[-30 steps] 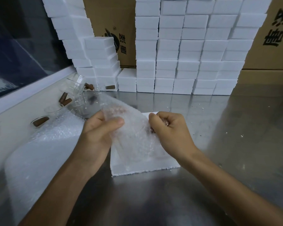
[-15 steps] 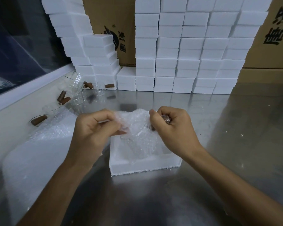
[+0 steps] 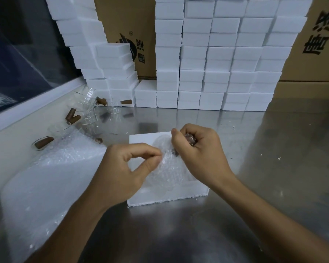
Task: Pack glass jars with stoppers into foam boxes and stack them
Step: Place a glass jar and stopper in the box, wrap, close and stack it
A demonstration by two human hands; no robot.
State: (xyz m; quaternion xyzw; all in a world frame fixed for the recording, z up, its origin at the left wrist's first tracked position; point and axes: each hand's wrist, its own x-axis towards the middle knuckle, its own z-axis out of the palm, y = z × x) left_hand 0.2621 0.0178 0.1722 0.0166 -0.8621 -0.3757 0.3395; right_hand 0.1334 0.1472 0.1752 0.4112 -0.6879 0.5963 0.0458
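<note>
Pinching bubble-wrapped jar (image 3: 167, 168) over foam box (image 3: 167, 200), left hand (image 3: 129, 168), right hand (image 3: 198, 149) gripping stopper end, pointing away

A shiny metal table (image 3: 273, 168) carries an open foam box (image 3: 160, 200) near the middle, a bubble wrap sheet (image 3: 46, 186) at left, loose glass jars (image 3: 87, 112) with brown stoppers (image 3: 72, 116) behind it, and stacked foam boxes (image 3: 217, 73) at the back.
</note>
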